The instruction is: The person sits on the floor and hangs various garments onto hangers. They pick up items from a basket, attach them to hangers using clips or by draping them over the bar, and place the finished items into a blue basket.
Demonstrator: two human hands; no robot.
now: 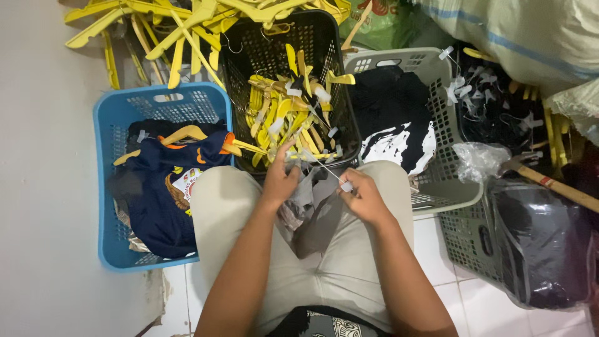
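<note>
Grey garment (310, 201) lies across the lap; left hand (279, 181) grips it clenched, right hand (364, 198) pinches a white tag (346, 186). Black basket (249, 47) of yellow hangers (284, 122) just ahead.

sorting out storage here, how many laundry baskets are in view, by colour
blue basket: 1
black basket: 1
grey baskets: 2
total: 4
The second grey basket, lower right, is partly hidden by a dark plastic bag.
</note>
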